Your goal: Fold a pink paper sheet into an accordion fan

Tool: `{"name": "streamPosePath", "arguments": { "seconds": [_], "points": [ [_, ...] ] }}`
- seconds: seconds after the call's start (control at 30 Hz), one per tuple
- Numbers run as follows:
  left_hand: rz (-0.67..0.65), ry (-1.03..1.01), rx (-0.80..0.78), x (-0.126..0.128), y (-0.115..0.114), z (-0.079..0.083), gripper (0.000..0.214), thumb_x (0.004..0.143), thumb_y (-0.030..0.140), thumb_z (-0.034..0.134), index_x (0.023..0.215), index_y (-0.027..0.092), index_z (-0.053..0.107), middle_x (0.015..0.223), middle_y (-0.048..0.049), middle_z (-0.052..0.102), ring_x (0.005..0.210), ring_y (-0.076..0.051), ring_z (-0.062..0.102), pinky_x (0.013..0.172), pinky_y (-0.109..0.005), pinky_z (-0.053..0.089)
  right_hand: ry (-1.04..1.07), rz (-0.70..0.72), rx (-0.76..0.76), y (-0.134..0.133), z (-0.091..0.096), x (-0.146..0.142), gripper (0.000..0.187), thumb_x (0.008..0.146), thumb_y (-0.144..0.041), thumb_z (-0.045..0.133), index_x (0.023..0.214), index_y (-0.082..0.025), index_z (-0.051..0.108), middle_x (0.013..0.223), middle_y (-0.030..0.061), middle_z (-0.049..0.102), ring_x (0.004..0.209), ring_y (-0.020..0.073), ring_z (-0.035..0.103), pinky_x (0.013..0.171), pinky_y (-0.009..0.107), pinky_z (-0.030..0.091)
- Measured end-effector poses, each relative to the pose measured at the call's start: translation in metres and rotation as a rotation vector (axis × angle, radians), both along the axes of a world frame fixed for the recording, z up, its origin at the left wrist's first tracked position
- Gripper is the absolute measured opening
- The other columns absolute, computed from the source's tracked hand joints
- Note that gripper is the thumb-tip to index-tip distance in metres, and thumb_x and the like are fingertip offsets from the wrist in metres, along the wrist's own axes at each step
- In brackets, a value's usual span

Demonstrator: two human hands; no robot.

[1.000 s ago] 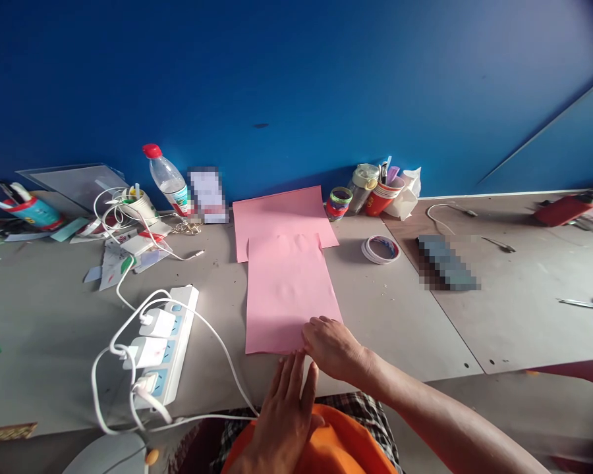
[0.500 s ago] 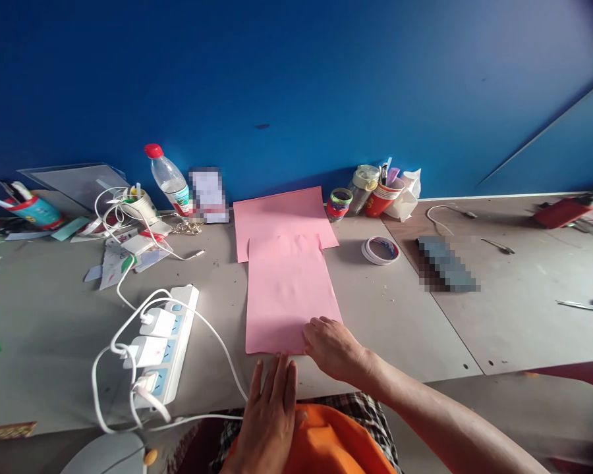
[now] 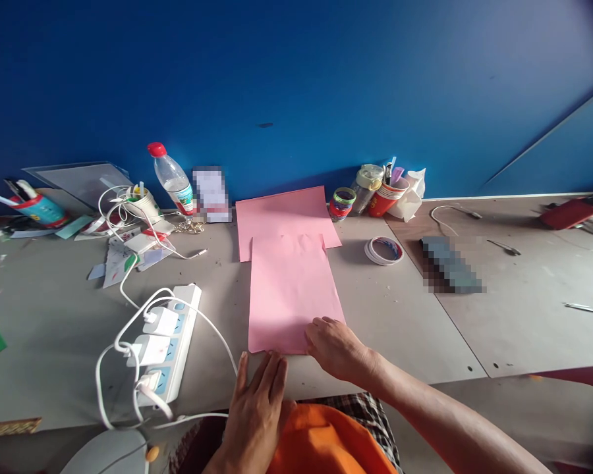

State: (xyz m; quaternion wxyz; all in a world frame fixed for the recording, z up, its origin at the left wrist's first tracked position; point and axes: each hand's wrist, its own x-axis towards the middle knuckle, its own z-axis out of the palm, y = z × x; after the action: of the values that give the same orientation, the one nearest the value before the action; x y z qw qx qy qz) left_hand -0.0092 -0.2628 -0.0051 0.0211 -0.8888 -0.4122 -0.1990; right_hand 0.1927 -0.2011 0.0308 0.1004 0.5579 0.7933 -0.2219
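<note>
A pink paper sheet (image 3: 291,289) lies lengthwise on the grey table (image 3: 54,329), overlapping a second pink sheet (image 3: 281,214) behind it. My right hand (image 3: 338,347) rests palm down on the near right corner of the front sheet, fingers bent over its edge. My left hand (image 3: 259,408) lies flat at the table's near edge with fingers stretched out, its fingertips touching the sheet's near edge. It holds nothing.
A white power strip (image 3: 165,342) with plugged chargers and cables lies left of the sheet. A tape roll (image 3: 384,250), cups and jars (image 3: 375,191), a water bottle (image 3: 172,179) and pen holders stand behind. Scissors (image 3: 590,307) lie far right. An orange cloth (image 3: 326,441) is on my lap.
My left hand has slid leftward along the table's near edge, from under the right hand to the sheet's near left part. The right hand has stayed on the corner.
</note>
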Motion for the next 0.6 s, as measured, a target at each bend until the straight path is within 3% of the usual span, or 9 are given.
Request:
{"name": "streamPosePath", "arguments": {
  "seconds": [0.17,0.33,0.43,0.6],
  "points": [
    [-0.069,-0.152,0.013,-0.013,0.004,0.005,0.033,0.084,0.010,0.052,0.116,0.017,0.057,0.117,-0.0083,0.065,0.120,-0.024,0.052,0.106,-0.045,0.038,0.003,0.017,-0.011,0.001,-0.001,0.001,0.016,0.087,-0.024,0.050,0.090,-0.013,0.061,0.096,0.0118,0.065,0.089,0.0230,0.060,0.074,0.030,0.041],
    [0.061,-0.199,-0.018,-0.034,0.027,0.005,0.032,0.087,0.010,0.049,0.116,0.018,0.057,0.112,-0.0093,0.065,0.109,-0.023,0.057,0.091,-0.039,0.048,-0.008,0.026,-0.032,0.002,0.004,0.001,0.015,0.087,-0.024,0.050,0.088,-0.014,0.062,0.095,0.0113,0.065,0.087,0.0227,0.060,0.072,0.030,0.041],
    [0.105,-0.198,-0.102,-0.038,0.041,0.005,0.024,0.090,0.017,0.047,0.109,0.021,0.061,0.107,-0.0070,0.066,0.099,-0.020,0.060,0.085,-0.036,0.050,-0.008,0.021,-0.038,0.002,0.006,0.001,0.016,0.087,-0.024,0.050,0.088,-0.014,0.062,0.096,0.0116,0.065,0.087,0.0228,0.060,0.071,0.030,0.040],
    [0.077,-0.135,-0.133,-0.033,0.046,0.007,0.026,0.089,0.016,0.046,0.109,0.025,0.062,0.109,-0.0061,0.066,0.104,-0.022,0.056,0.088,-0.038,0.045,-0.008,0.035,-0.015,0.002,0.002,0.002,0.017,0.087,-0.023,0.048,0.090,-0.014,0.062,0.097,0.0118,0.065,0.087,0.0230,0.060,0.073,0.031,0.040]
  ]
}}
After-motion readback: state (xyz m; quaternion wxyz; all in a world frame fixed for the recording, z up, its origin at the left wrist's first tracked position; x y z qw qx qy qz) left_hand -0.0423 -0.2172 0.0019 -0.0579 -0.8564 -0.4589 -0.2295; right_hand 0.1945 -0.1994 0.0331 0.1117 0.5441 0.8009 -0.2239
